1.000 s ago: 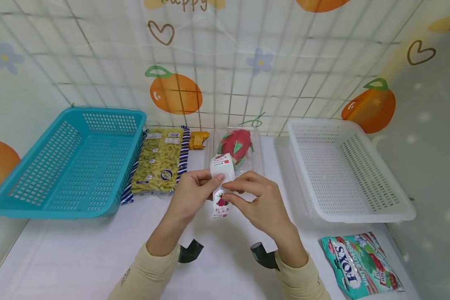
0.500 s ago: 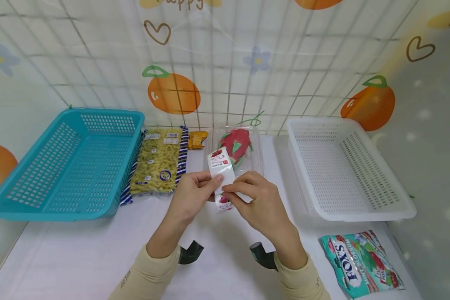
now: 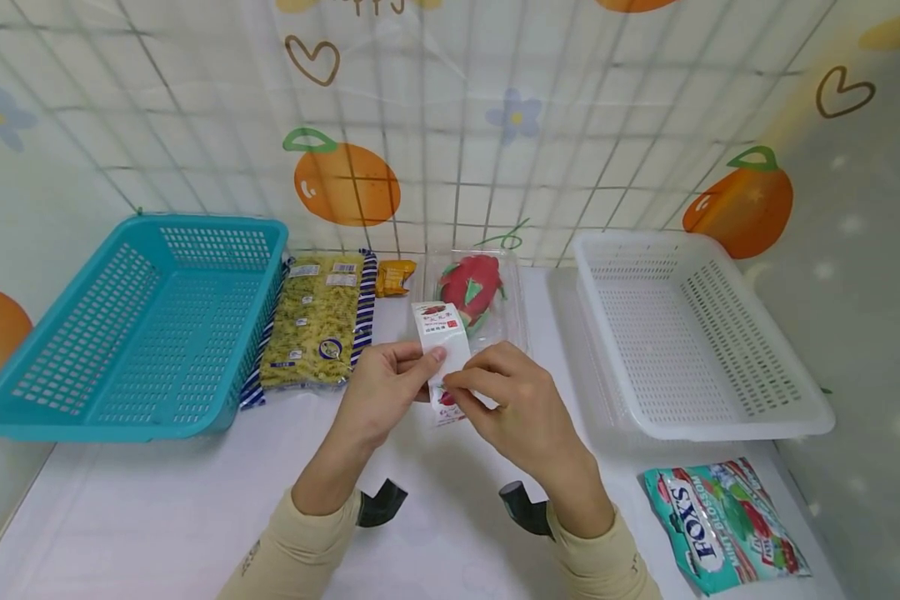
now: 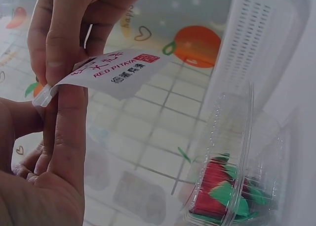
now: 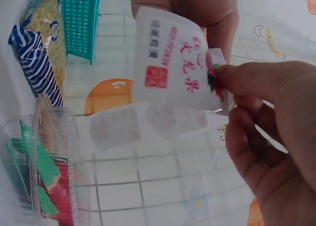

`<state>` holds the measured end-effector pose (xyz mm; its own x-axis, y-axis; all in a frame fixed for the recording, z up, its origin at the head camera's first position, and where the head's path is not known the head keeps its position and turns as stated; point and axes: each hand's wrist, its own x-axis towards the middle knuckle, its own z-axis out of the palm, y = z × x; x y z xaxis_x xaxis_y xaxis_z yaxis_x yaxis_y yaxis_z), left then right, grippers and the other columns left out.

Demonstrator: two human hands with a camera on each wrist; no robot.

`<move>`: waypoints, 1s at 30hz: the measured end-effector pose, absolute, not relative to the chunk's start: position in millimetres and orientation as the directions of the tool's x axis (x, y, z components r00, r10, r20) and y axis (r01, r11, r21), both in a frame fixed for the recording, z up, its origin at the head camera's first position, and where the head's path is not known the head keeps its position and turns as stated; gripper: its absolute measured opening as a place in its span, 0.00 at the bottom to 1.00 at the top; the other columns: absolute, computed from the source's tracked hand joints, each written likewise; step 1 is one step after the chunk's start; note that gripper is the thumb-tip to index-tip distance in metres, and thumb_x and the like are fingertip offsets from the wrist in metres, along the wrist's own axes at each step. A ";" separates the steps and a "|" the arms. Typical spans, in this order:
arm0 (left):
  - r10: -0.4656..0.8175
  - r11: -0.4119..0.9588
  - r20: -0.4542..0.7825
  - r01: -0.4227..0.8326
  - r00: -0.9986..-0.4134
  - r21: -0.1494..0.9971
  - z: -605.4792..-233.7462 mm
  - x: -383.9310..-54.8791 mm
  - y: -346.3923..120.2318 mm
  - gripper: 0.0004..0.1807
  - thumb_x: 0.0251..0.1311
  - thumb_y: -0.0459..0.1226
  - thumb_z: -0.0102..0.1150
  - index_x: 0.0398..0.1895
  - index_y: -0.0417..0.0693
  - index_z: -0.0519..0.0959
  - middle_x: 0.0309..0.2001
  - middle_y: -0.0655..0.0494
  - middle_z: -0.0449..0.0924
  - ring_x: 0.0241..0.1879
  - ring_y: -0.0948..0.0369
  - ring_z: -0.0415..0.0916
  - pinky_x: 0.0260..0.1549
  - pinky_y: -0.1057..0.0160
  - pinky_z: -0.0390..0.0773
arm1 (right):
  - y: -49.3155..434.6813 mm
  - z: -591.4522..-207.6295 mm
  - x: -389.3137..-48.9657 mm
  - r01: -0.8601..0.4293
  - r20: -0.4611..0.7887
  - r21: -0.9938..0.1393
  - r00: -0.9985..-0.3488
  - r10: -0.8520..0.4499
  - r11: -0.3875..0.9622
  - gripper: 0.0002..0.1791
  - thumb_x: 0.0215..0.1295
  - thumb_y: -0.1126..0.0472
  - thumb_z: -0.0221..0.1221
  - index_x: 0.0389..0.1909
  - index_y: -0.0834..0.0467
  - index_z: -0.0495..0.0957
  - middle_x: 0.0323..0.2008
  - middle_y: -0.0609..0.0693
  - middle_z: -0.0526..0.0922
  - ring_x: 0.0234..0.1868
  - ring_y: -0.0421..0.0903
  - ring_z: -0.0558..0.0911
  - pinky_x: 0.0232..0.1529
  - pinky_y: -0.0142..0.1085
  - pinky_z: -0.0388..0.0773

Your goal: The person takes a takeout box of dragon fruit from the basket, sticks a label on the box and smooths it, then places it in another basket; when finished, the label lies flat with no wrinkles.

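Pinches a strip of labels point(image 3: 444, 333) between the thumb and fingers of the left hand point(image 3: 386, 387), with the thumb laid on top, probably to brace thin, limp paper. Grips the same strip lower down with the thumb and forefinger of the right hand point(image 3: 517, 400), closed together at the tips, likely for finer control over a narrow edge. Cannot tell, behind those fingertips, of any label already loose. Holds the strip raised above the table point(image 3: 135, 517), at the centre of the clock, tilted toward twelve and overlapping, in the head view, the near side of a clear plastic box point(image 3: 516, 308). Reads RED PITAYA in the left wrist view, matching the dragon fruit point(image 3: 471, 287) inside that box, perhaps the reason for placing it straight ahead, between twelve and one o'clock. Includes a small orange packet point(image 3: 395, 277) at eleven, a pasta bag point(image 3: 318, 321) at ten, just beside a teal basket point(image 3: 195, 333) at nine. Shows a white basket point(image 3: 690, 350) near three and a Fox's candy bag point(image 3: 723, 529) at four, well apart from the hands, seemingly set wide to give both forearms room.
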<state>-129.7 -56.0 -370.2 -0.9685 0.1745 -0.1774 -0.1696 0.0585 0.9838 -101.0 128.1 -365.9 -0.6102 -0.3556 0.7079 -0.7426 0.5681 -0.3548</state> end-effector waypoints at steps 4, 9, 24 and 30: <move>0.173 0.055 -0.184 -0.177 -0.968 0.983 -368.3 -129.0 -55.7 0.17 0.71 0.39 0.61 0.53 0.34 0.84 0.42 0.40 0.90 0.32 0.61 0.89 0.35 0.63 0.88 | 128.5 -365.2 -101.4 -0.772 0.732 -0.297 -0.562 -0.385 0.562 0.09 0.49 0.70 0.77 0.31 0.58 0.90 0.30 0.47 0.83 0.34 0.42 0.80 0.34 0.28 0.80; 0.171 0.052 -0.189 -0.182 -0.967 0.982 -369.6 -129.7 -54.9 0.16 0.71 0.39 0.61 0.52 0.34 0.84 0.41 0.41 0.90 0.31 0.62 0.88 0.34 0.64 0.88 | 129.3 -365.3 -102.0 -0.792 0.738 -0.276 -0.538 -0.408 0.545 0.10 0.49 0.71 0.76 0.31 0.57 0.89 0.30 0.46 0.83 0.34 0.41 0.79 0.33 0.27 0.79; 0.122 0.160 -0.155 -0.135 -0.980 0.978 -379.4 -142.1 -63.4 0.17 0.71 0.42 0.61 0.54 0.39 0.84 0.41 0.42 0.90 0.24 0.62 0.84 0.28 0.67 0.84 | 134.5 -354.7 -90.8 -0.779 0.633 -0.362 -0.609 -0.478 0.513 0.04 0.67 0.60 0.64 0.32 0.52 0.85 0.35 0.43 0.80 0.41 0.41 0.76 0.41 0.27 0.76; 0.138 0.223 -0.170 -0.137 -0.976 0.965 -383.0 -146.5 -66.9 0.18 0.71 0.43 0.62 0.55 0.40 0.83 0.40 0.43 0.90 0.24 0.61 0.83 0.28 0.66 0.83 | 138.8 -349.6 -87.7 -0.780 0.617 -0.418 -0.620 -0.484 0.466 0.09 0.58 0.66 0.72 0.35 0.51 0.84 0.44 0.45 0.82 0.49 0.43 0.78 0.50 0.27 0.77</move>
